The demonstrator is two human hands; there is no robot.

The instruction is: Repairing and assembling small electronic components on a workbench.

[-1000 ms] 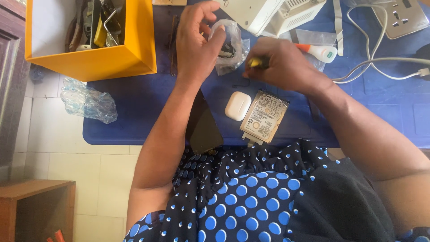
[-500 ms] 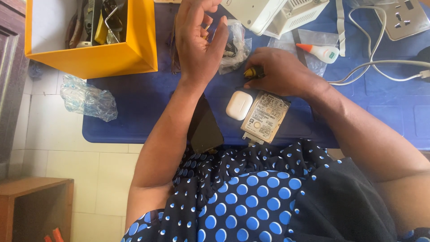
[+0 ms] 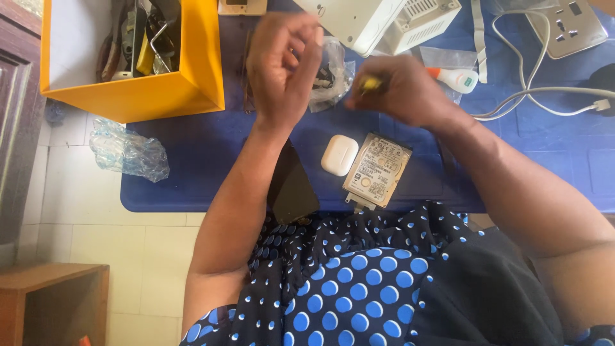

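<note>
Both bare arms reach forward from the body and bend slightly toward each other. The left hand (image 3: 282, 67) is lifted, its fingers loosely curled inward with the thumb side turned up, and it looks a little blurred. Its forearm runs straight back to the elbow near the torso. The right hand (image 3: 400, 90) is closed into a loose fist, knuckles toward the left hand, with the wrist bent inward. The two hands are near each other but do not touch.
</note>
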